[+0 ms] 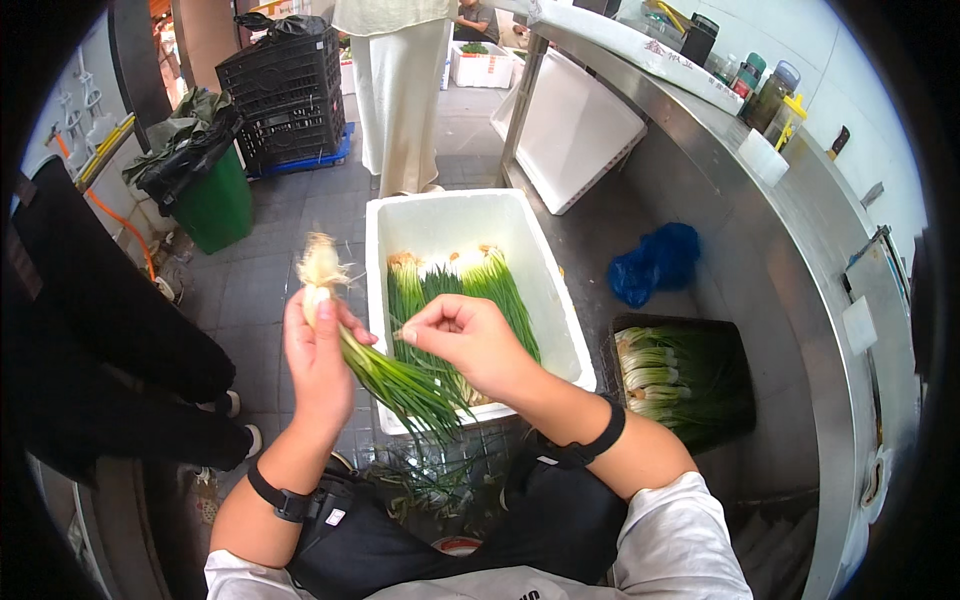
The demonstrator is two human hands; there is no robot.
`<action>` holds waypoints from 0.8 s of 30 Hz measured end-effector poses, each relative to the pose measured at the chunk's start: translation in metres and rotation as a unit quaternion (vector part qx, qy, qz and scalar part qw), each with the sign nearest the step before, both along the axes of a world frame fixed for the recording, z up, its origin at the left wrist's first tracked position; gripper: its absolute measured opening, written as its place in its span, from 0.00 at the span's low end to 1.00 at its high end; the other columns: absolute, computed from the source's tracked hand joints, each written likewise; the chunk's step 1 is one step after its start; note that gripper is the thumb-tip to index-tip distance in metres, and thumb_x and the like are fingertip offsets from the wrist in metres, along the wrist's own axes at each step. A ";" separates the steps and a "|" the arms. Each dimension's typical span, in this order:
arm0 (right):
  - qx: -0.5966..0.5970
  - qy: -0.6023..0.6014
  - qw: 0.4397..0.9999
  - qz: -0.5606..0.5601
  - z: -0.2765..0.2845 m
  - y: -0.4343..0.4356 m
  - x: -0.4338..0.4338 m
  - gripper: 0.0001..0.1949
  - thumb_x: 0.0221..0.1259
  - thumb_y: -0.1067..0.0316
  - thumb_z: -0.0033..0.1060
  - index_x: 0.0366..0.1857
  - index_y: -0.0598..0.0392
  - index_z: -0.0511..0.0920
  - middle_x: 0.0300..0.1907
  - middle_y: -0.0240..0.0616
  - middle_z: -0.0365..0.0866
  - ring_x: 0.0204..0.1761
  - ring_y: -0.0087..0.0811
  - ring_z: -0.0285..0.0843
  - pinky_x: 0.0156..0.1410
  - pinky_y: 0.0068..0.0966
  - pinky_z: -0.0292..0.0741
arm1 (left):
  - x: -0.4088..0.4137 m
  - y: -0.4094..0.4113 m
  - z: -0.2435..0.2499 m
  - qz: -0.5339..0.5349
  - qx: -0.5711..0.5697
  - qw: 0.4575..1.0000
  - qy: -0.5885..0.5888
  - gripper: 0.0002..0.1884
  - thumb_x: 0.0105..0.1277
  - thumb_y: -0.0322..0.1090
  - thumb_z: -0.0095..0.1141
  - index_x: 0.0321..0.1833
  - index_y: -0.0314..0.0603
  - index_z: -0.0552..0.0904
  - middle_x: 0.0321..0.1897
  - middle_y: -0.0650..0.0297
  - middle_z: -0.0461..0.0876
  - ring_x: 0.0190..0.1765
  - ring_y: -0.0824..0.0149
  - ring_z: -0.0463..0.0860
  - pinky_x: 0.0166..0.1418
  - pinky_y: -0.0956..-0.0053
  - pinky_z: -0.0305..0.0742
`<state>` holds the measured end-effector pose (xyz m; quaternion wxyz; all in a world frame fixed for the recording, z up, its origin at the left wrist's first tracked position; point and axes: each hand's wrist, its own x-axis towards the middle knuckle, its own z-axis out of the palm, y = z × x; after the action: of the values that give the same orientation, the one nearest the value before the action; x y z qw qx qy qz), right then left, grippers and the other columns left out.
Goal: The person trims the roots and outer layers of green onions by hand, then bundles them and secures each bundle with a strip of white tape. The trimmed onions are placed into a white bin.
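My left hand (321, 360) is closed around a bunch of green onions (375, 360), its rooted white ends up and its green leaves hanging down to the right over the rim of a white foam box (555, 300). To the right of the bunch is my right hand (457, 337), thumb and forefinger pinched on what looks like a thin pale strand. Beneath it, inside the box, lie more green onions (499, 296) in rows, roots towards the far side.
Leaf scraps (435, 480) litter the wet floor between my legs. At right stand a dark crate of tied green onions (652, 367), a blue plastic bag (656, 262) and a steel counter (675, 127). People stand ahead and at left, near a green bin (214, 199) and black crates (289, 105).
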<state>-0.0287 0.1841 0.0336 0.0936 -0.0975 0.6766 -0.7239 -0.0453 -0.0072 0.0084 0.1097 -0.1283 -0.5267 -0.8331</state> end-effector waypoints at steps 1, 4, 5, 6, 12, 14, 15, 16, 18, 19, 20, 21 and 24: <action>0.013 -0.001 0.999 0.034 0.007 0.003 0.003 0.05 0.70 0.71 0.71 0.41 0.61 0.85 0.40 0.31 0.87 0.44 0.16 0.81 0.50 0.17 0.77 | -0.003 -0.006 0.002 0.033 0.008 0.999 -0.006 0.13 0.87 0.42 0.46 0.61 0.41 0.69 0.37 0.65 0.75 0.35 0.73 0.79 0.43 0.71 0.84; 0.155 0.106 0.954 0.234 0.033 0.006 0.027 0.04 0.65 0.71 0.75 0.33 0.54 0.86 0.32 0.28 0.81 0.38 0.20 0.80 0.44 0.23 0.76 | -0.012 -0.028 0.013 0.094 0.054 0.994 -0.018 0.13 0.87 0.46 0.46 0.52 0.43 0.70 0.38 0.66 0.74 0.37 0.71 0.79 0.50 0.67 0.84; 0.218 0.121 0.921 0.300 0.035 0.004 0.033 0.04 0.64 0.71 0.75 0.32 0.54 0.86 0.31 0.30 0.81 0.37 0.23 0.81 0.43 0.25 0.76 | -0.014 -0.032 0.014 0.107 0.074 0.991 -0.019 0.13 0.87 0.46 0.46 0.53 0.44 0.71 0.39 0.66 0.74 0.38 0.71 0.78 0.51 0.66 0.83; 0.287 0.095 0.890 0.341 0.033 0.002 0.039 0.04 0.62 0.70 0.75 0.32 0.53 0.86 0.32 0.32 0.82 0.37 0.28 0.82 0.43 0.27 0.77 | -0.016 -0.037 0.016 0.120 0.095 0.988 -0.020 0.13 0.87 0.46 0.46 0.54 0.44 0.71 0.39 0.66 0.74 0.39 0.71 0.78 0.53 0.65 0.82; 0.526 0.074 0.729 0.432 -0.031 -0.019 0.068 0.06 0.57 0.64 0.69 0.32 0.54 0.86 0.35 0.42 0.89 0.42 0.49 0.88 0.47 0.44 0.82 | -0.023 -0.050 0.010 0.140 0.170 0.975 0.012 0.14 0.86 0.47 0.47 0.54 0.43 0.71 0.43 0.64 0.77 0.46 0.67 0.81 0.66 0.53 0.82; 0.584 0.070 0.659 0.468 -0.051 -0.023 0.072 0.07 0.56 0.63 0.69 0.35 0.50 0.86 0.36 0.41 0.88 0.44 0.49 0.87 0.48 0.44 0.81 | -0.021 -0.049 0.013 0.124 0.175 0.977 0.018 0.14 0.86 0.46 0.48 0.55 0.42 0.71 0.44 0.64 0.77 0.49 0.65 0.82 0.69 0.50 0.81; 0.591 0.055 0.640 0.487 -0.055 -0.025 0.072 0.07 0.56 0.63 0.68 0.35 0.50 0.87 0.37 0.42 0.89 0.44 0.49 0.87 0.48 0.44 0.81 | -0.020 -0.049 0.014 0.110 0.184 0.977 0.022 0.12 0.86 0.43 0.48 0.56 0.42 0.71 0.46 0.63 0.77 0.49 0.65 0.82 0.70 0.49 0.80; 0.598 0.039 0.621 0.505 -0.057 -0.027 0.072 0.07 0.55 0.63 0.68 0.36 0.51 0.87 0.38 0.42 0.89 0.44 0.49 0.88 0.48 0.44 0.81 | -0.020 -0.048 0.016 0.100 0.193 0.976 0.029 0.12 0.85 0.41 0.48 0.57 0.40 0.70 0.46 0.61 0.78 0.49 0.63 0.83 0.70 0.50 0.80; 0.601 0.021 0.611 0.515 -0.066 -0.028 0.071 0.09 0.55 0.64 0.68 0.38 0.51 0.89 0.43 0.44 0.91 0.45 0.49 0.88 0.48 0.45 0.81 | -0.018 -0.050 0.015 0.067 0.195 0.977 0.047 0.14 0.82 0.33 0.49 0.64 0.37 0.67 0.50 0.58 0.78 0.51 0.60 0.84 0.72 0.49 0.78; 0.592 0.030 0.628 0.505 -0.067 -0.025 0.070 0.08 0.56 0.64 0.68 0.37 0.52 0.89 0.42 0.43 0.90 0.45 0.49 0.88 0.48 0.45 0.82 | -0.017 -0.050 0.015 0.061 0.190 0.978 0.051 0.15 0.81 0.32 0.49 0.65 0.36 0.66 0.50 0.58 0.78 0.52 0.60 0.84 0.72 0.49 0.78; 0.582 0.040 0.645 0.493 -0.067 -0.023 0.068 0.07 0.57 0.64 0.68 0.36 0.52 0.89 0.42 0.43 0.90 0.45 0.48 0.88 0.48 0.44 0.82 | -0.016 -0.048 0.016 0.054 0.185 0.980 0.055 0.17 0.80 0.31 0.49 0.66 0.36 0.66 0.51 0.57 0.78 0.53 0.59 0.84 0.72 0.49 0.78; 0.569 0.050 0.663 0.484 -0.068 -0.021 0.065 0.07 0.57 0.64 0.68 0.35 0.52 0.89 0.42 0.43 0.89 0.44 0.48 0.88 0.47 0.44 0.82 | -0.013 -0.047 0.016 0.050 0.179 0.981 0.057 0.18 0.79 0.30 0.49 0.67 0.36 0.65 0.52 0.56 0.78 0.53 0.58 0.85 0.72 0.49 0.78; 0.478 0.100 0.786 0.381 -0.033 -0.017 0.053 0.05 0.61 0.66 0.70 0.36 0.53 0.88 0.38 0.40 0.87 0.41 0.41 0.88 0.46 0.37 0.82 | -0.008 -0.042 0.017 0.017 0.180 0.982 0.052 0.19 0.77 0.29 0.48 0.69 0.37 0.69 0.53 0.59 0.78 0.57 0.60 0.82 0.79 0.43 0.71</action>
<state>0.0242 0.1669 0.0011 0.3281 -0.3616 0.8495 -0.2000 -0.0537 -0.0495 0.0255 0.1726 -0.1404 -0.3641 -0.9044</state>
